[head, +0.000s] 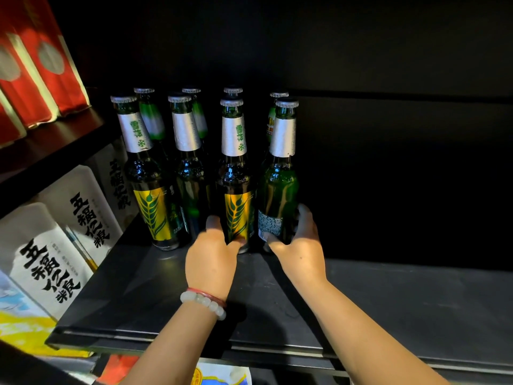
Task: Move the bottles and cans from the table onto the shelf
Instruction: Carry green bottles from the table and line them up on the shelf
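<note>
Several green beer bottles with silver neck foil stand in two rows on the dark shelf (pixel 388 301). My left hand (pixel 212 254), with a bead bracelet on the wrist, wraps the base of the third front bottle (pixel 236 173), which has a yellow wheat label. My right hand (pixel 298 240) grips the base of the rightmost front bottle (pixel 280 184), whose back label faces me. Both bottles stand upright on the shelf, side by side. Two other front bottles (pixel 150 173) stand to the left, untouched.
White bags with black characters (pixel 55 245) lean at the left beside the shelf. Red boxes (pixel 36 65) sit on an upper shelf at the top left. The shelf's right half lies dark and bare, and its front lip (pixel 249 345) runs below my wrists.
</note>
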